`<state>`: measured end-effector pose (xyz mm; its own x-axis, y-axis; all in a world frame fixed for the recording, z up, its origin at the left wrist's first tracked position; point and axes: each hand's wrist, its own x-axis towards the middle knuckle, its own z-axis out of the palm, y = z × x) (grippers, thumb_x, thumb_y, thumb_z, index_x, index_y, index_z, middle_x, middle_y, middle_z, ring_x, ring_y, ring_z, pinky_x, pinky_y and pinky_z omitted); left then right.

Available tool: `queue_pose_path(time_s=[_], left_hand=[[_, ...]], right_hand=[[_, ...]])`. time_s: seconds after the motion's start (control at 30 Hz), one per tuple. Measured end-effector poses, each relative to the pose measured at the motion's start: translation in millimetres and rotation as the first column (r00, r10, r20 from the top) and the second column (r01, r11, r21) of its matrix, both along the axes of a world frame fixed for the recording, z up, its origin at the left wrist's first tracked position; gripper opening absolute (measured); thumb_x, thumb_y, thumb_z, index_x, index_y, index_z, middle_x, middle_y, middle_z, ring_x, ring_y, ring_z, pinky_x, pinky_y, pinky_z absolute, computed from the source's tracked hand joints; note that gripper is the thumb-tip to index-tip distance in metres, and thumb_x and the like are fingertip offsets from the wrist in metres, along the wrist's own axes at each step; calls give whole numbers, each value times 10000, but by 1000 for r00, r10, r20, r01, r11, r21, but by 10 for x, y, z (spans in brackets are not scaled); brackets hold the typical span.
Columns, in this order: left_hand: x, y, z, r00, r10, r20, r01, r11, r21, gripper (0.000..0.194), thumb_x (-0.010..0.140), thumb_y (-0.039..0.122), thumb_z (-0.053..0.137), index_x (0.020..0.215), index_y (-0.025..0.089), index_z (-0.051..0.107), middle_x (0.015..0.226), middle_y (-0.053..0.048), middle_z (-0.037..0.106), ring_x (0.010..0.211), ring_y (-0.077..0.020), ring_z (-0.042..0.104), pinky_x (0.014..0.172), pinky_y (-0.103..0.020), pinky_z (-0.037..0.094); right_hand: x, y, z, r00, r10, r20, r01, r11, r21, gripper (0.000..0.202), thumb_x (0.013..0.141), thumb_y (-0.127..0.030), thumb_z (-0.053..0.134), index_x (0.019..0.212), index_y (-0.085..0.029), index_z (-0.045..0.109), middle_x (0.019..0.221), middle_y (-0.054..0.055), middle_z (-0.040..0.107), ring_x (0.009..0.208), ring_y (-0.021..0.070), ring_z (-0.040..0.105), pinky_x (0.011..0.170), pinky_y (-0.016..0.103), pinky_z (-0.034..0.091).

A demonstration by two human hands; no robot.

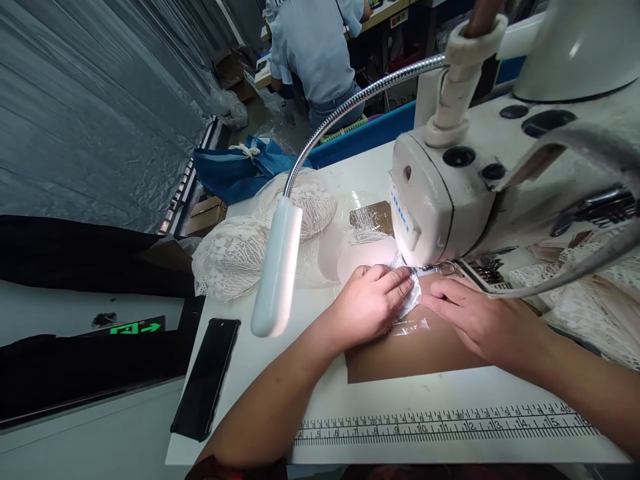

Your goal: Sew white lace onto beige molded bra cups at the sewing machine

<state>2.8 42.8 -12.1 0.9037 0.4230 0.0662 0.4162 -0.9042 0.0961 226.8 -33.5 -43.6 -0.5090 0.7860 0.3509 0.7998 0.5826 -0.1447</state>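
A small piece of white lace fabric lies under the needle area of a white sewing machine. My left hand presses on it from the left, fingers bent and held together. From the right, my right hand has its thumb and forefinger closed at the lace's edge. Both hands rest over a brown sheet on the white table. The needle itself is hidden behind the machine head and my fingers.
A bendy-necked lamp hangs left of my hands. Behind it lie white lace cups. A black phone lies at the left edge, and a printed ruler runs along the front. More lace lies right. Another person sits ahead.
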Motion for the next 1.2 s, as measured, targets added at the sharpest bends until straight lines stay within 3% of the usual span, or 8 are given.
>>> queue_pose_path(time_s=[0.23,0.4,0.6,0.77,0.93,1.07,1.2], left_hand=[[-11,31,37,1000,2,0,-2,1000,7,359,1003,266,389,1288,198,595,1414,-69,549,1058,-238,506,782,-366,352],[-17,84,-9,999,23,27,-24,999,46,353,999,254,387,1283,223,594,1398,-39,565,1067,-231,505,789,-369,335],[-5,108,0,997,78,-5,-78,996,48,381,983,246,382,1311,204,572,1363,-90,581,1065,-250,514,807,-388,345],[-5,95,5,995,99,-11,-98,993,60,395,970,243,398,1329,173,545,1328,-128,589,1070,-266,516,811,-396,354],[-10,79,4,993,109,-34,-106,991,84,407,995,274,364,1364,174,502,1340,-132,568,1190,-298,480,856,-421,373],[-5,-4,149,972,212,-102,-209,977,45,452,1000,410,365,1356,168,504,1373,-140,536,1224,-324,466,882,-444,421],[-11,-153,383,952,229,-201,-257,958,-126,497,983,474,392,1315,136,539,1285,-127,591,1110,-290,539,851,-399,496]], right_hand=[[-55,26,1,985,-149,84,134,978,160,463,782,-34,447,1131,-214,692,997,41,719,703,175,552,700,338,381],[-119,95,38,968,-235,93,217,961,172,403,815,-37,445,1052,-194,731,999,92,711,883,249,589,782,375,401],[-89,106,2,966,-258,25,254,962,105,378,838,-76,441,1011,-213,749,947,107,702,946,288,584,854,425,418],[-27,43,-29,974,-226,16,225,973,44,456,789,-59,473,1127,-247,714,978,89,704,866,240,609,754,366,442],[10,14,-40,978,-208,22,207,977,59,465,818,-87,475,1202,-258,674,1004,72,714,706,186,580,620,318,390],[47,6,-13,988,-156,17,154,985,79,426,830,-80,481,1175,-253,663,957,29,719,682,178,546,592,313,342],[77,11,81,993,-114,1,114,991,67,335,862,-101,465,1094,-221,674,909,37,707,730,194,550,581,311,318]])
